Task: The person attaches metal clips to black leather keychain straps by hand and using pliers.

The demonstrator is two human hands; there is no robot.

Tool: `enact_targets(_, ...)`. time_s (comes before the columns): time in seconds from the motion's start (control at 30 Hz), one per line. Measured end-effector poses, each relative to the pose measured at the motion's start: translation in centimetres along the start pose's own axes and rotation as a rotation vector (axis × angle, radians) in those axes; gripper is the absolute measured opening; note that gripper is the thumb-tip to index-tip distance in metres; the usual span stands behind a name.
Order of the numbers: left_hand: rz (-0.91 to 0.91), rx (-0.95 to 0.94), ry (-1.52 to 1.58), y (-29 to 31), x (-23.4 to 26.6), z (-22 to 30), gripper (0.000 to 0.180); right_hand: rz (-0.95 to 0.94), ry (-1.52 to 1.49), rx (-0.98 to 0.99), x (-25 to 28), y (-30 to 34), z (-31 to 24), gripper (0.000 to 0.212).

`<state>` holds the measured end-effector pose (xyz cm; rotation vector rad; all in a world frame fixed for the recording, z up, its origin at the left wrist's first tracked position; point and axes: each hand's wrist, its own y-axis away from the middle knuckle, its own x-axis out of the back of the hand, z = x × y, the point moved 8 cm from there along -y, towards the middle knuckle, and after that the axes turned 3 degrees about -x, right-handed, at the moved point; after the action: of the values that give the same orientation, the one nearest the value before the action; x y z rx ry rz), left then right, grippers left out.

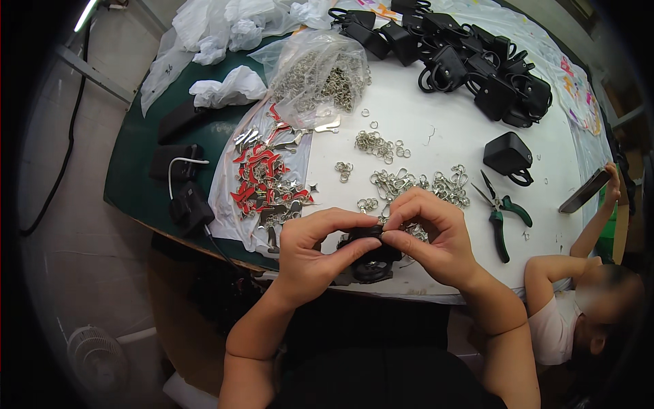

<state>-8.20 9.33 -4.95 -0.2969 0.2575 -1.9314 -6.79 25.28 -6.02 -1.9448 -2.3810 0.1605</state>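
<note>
The left hand [315, 247] is closed in a thumb-and-finger pinch on a small black box-shaped pouch [383, 255], held at the counter's [415, 290] near edge. The right hand [434, 237] pinches the pouch's upper edge, fingertips nearly touching the left's; finer detail between the hands is hidden. Silver metal clasps [395, 183] lie just beyond. Green-and-black-handled metal pliers [501, 215] lie to the right, jaws apart.

Green-handled pliers [498, 217]: one
Smartphone [584, 191]: one
Electric fan [97, 354]: one
Black pouches [496, 99]: over ten (overlap hides the exact total)
</note>
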Motion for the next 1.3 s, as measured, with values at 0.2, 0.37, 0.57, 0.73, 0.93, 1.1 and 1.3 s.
enact_targets(0.2, 0.105, 0.092, 0.064, 0.6, -0.1, -1.4, 0.026, 0.061, 0.212, 0.181, -0.2, 0.3, -1.1, 0.018)
enact_targets(0.37, 0.159, 0.184, 0.151, 0.8, 0.2, -2.0, 0.024, 0.039, 0.436, 0.387, -0.3, 0.2, -2.4, 0.029)
enact_targets(0.57, 0.17, 0.185, 0.173, 0.7, 0.0, -2.1, 0.023, 0.067, 0.605, 0.546, -0.6, 0.5, -3.2, 0.033)
enact_targets(0.73, 0.189, 0.054, 0.034, 0.8, -0.1, -1.4, 0.024, 0.136, 0.541, 0.445, -0.3, 0.6, -2.6, 0.03)
enact_targets(0.93, 0.13, -0.219, -0.231, 0.6, -0.6, 1.2, 0.028, 0.104, 0.33, 0.275, 0.2, 0.3, -1.8, 0.022)
enact_targets(1.1, 0.082, -0.238, -0.291, 0.2, -0.8, 1.9, 0.027, 0.075, 0.1, 0.095, 0.6, 0.0, -0.5, 0.02)
enact_targets(1.3, 0.036, -0.227, -0.211, -0.2, -1.0, 1.5, 0.029, 0.126, 0.36, 0.282, 0.6, 0.2, -2.2, 0.021)
